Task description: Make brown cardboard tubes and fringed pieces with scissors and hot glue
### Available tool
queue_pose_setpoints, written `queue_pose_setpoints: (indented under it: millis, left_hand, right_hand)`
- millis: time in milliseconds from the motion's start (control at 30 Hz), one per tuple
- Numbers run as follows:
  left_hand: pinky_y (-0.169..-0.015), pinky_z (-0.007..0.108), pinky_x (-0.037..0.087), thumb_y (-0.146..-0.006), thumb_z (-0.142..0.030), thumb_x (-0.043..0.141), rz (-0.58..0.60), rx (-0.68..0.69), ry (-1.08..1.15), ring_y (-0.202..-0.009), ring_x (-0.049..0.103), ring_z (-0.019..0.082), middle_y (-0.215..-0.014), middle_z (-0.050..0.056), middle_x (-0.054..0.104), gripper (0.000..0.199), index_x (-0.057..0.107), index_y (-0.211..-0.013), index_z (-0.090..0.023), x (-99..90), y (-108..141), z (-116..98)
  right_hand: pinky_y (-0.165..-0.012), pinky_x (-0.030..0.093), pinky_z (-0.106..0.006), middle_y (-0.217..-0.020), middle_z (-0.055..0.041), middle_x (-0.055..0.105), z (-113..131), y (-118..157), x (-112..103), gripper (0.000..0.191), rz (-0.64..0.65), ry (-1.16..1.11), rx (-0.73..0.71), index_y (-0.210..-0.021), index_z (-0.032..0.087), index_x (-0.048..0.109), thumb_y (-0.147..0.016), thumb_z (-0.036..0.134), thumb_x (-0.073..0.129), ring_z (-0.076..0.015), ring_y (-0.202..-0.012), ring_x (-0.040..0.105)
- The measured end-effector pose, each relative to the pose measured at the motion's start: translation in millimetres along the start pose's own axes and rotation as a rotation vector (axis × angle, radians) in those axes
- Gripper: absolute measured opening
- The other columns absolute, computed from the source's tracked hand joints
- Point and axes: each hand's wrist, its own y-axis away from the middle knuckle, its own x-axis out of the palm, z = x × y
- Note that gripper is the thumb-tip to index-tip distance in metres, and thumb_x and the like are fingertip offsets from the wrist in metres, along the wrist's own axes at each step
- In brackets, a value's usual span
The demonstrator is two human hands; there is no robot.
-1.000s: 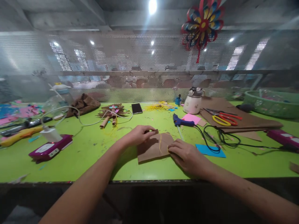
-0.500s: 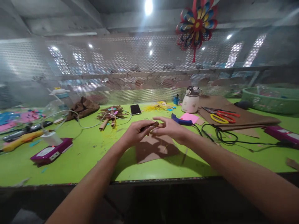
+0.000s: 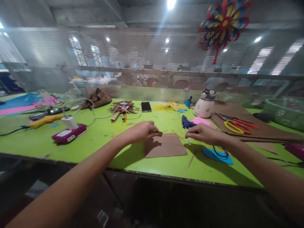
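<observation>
Over the green table [image 3: 95, 139], my left hand [image 3: 142, 130] pinches a brown strip [image 3: 157, 133] near twelve-o'clock brown paper [image 3: 167, 148]; my right hand [image 3: 203, 134], grip unclear from here, is by the one-o'clock glue gun [image 3: 185, 121], apparently a pick-up needing firmness.

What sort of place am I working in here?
Probably a craft workshop: there is a glue gun, yellow scraps are strewn on the green table, and a flower ornament hangs above.
</observation>
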Motion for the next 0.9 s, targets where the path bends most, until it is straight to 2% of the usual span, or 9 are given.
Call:
queue_pose_setpoints:
  millis: [100,200,300,433,600,767,900]
  left_hand:
    - [-0.064,0.025,0.037,-0.09,-0.037,0.046,0.005,-0.024,-0.007,-0.073,0.054,0.015,-0.086,0.006,0.058,0.03,0.069,-0.104,-0.022,10.8,16.9,-1.1]
    - [-0.062,0.025,0.036,-0.091,-0.042,0.043,-0.025,-0.044,0.006,-0.072,0.051,0.015,-0.082,0.005,0.052,0.034,0.07,-0.098,-0.022,22.0,29.9,-3.4]
    - [-0.061,0.024,0.034,-0.093,-0.041,0.04,-0.07,-0.069,0.017,-0.071,0.049,0.014,-0.081,0.004,0.05,0.036,0.069,-0.098,-0.021,29.8,34.2,-6.7]
    - [-0.06,0.023,0.034,-0.093,-0.04,0.04,-0.105,-0.068,0.008,-0.068,0.048,0.013,-0.083,0.004,0.051,0.035,0.067,-0.101,-0.02,36.4,33.8,-9.8]
    - [-0.063,0.023,0.035,-0.093,-0.039,0.041,-0.122,-0.076,0.023,-0.071,0.05,0.013,-0.086,0.004,0.053,0.033,0.066,-0.102,-0.02,32.4,39.8,-14.1]
    - [-0.063,0.024,0.036,-0.092,-0.036,0.044,-0.061,-0.107,0.055,-0.072,0.051,0.014,-0.084,0.004,0.053,0.03,0.068,-0.101,-0.021,22.9,47.1,-14.8]
    - [-0.066,0.025,0.037,-0.092,-0.035,0.045,-0.059,-0.073,0.067,-0.076,0.052,0.015,-0.084,0.005,0.055,0.029,0.07,-0.101,-0.023,26.8,48.6,-10.8]
  right_hand:
    - [-0.053,0.039,-0.026,-0.068,-0.0049,0.07,-0.2,0.3,18.5,0.035,-0.014,0.051,-0.085,-0.08,0.016,0.074,-0.087,0.036,0.046,-0.0161,-0.059,0.057]
    - [-0.056,0.041,-0.027,-0.069,-0.0068,0.072,4.3,0.2,32.6,0.033,-0.047,0.081,-0.132,-0.081,0.016,0.073,-0.089,0.031,0.045,-0.0182,-0.061,0.061]
    - [-0.054,0.04,-0.027,-0.069,-0.0081,0.072,5.3,-0.5,37.1,0.032,-0.096,0.146,-0.131,-0.079,0.016,0.073,-0.089,0.028,0.045,-0.019,-0.06,0.062]
    - [-0.054,0.039,-0.026,-0.066,-0.0078,0.07,-1.9,0.0,34.6,0.032,-0.084,0.212,-0.142,-0.076,0.016,0.071,-0.09,0.027,0.044,-0.0194,-0.06,0.062]
    - [-0.057,0.04,-0.027,-0.071,-0.0092,0.071,-5.0,4.0,30.3,0.032,-0.072,0.22,-0.169,-0.079,0.015,0.07,-0.091,0.028,0.044,-0.0191,-0.063,0.062]
    - [-0.057,0.039,-0.026,-0.069,-0.0067,0.069,0.9,1.3,33.6,0.032,-0.01,0.216,-0.199,-0.075,0.016,0.068,-0.092,0.028,0.044,-0.0175,-0.062,0.06]
    - [-0.059,0.04,-0.028,-0.071,-0.0068,0.067,-1.4,-2.1,36.9,0.03,-0.002,0.241,-0.222,-0.076,0.016,0.067,-0.092,0.027,0.045,-0.0184,-0.065,0.06]
